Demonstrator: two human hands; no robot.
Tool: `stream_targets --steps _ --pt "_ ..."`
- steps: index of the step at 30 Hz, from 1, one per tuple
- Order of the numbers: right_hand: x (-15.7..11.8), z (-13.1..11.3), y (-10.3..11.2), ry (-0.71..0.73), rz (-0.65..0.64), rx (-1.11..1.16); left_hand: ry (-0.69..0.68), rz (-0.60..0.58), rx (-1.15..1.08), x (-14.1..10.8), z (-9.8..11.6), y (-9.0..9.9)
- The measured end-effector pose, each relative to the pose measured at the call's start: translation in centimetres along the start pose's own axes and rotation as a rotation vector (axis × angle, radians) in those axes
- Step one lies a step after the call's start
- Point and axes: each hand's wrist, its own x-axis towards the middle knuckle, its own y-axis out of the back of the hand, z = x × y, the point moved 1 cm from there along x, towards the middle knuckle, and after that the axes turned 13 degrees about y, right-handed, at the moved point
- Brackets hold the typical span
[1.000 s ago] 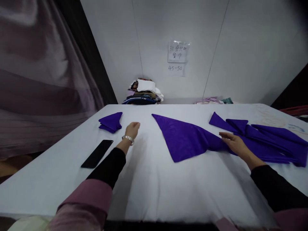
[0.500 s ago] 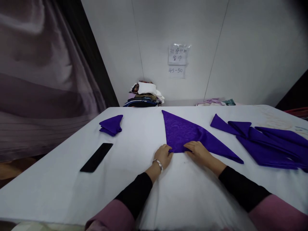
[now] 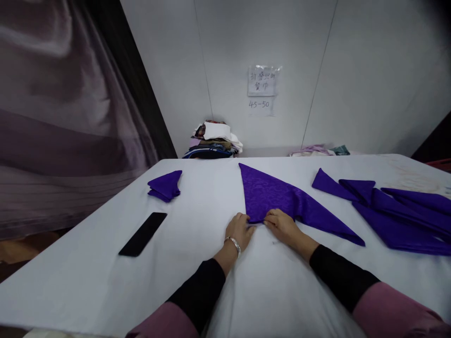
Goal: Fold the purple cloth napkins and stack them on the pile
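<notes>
A purple cloth (image 3: pixel 271 192) lies on the white-covered table (image 3: pixel 197 244), spread as a long triangle with its upper corner pointing away and its long end reaching right. My left hand (image 3: pixel 239 231), with a silver bracelet at the wrist, pinches the near left corner of the cloth. Close beside it, my right hand (image 3: pixel 281 227) is closed on the near edge, thumb and fingers pressed together. The cloth bulges in a small fold just right of my right hand's fingers.
A folded purple cloth (image 3: pixel 165 185) and a flat black rectangular object (image 3: pixel 143 234) lie at the left. More purple cloths (image 3: pixel 405 220) overlap at the right. Stacked clothes (image 3: pixel 211 141) stand behind the table's far edge, below handwritten papers (image 3: pixel 262 89) on the wall.
My right hand has moved left toward my left hand, drawing the near edge with it, and the cloth has rumpled a little beside it. The view has shifted slightly.
</notes>
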Motion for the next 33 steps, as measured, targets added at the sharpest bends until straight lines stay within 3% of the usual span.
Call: stream_targets --steps 5,11,16,19,21,23,25,30,33 --pt "0.2 0.2 -0.4 -0.081 0.132 0.294 -0.021 0.016 -0.021 0.1 -0.2 -0.1" --pt "0.7 -1.2 -0.9 -0.405 0.217 0.724 0.046 -0.002 -0.13 0.1 -0.5 -0.4" --pt "1.3 -3.2 -0.2 -0.537 0.328 1.104 0.097 0.056 -0.252 0.3 -1.0 -0.5" --pt "2.0 -3.6 1.2 -0.541 0.46 1.334 0.043 0.08 -0.229 0.3 -1.1 -0.4" --pt "2.4 -3.4 2.3 -0.522 0.541 1.427 -0.092 0.041 -0.125 0.2 -0.9 -0.3" --pt "2.8 -3.0 3.4 -0.513 0.602 1.477 -0.242 -0.016 0.005 0.1 -0.5 -0.2" --pt "3.1 -2.6 4.2 -0.512 0.645 1.491 -0.306 -0.039 0.111 0.2 -0.1 -0.1" --pt "5.0 -1.7 6.1 -0.506 0.693 1.429 -0.261 0.005 0.192 1.3 0.7 -0.1" --pt "6.4 -0.5 9.8 -0.527 0.806 1.322 -0.22 0.065 0.192 2.9 -0.5 1.8"
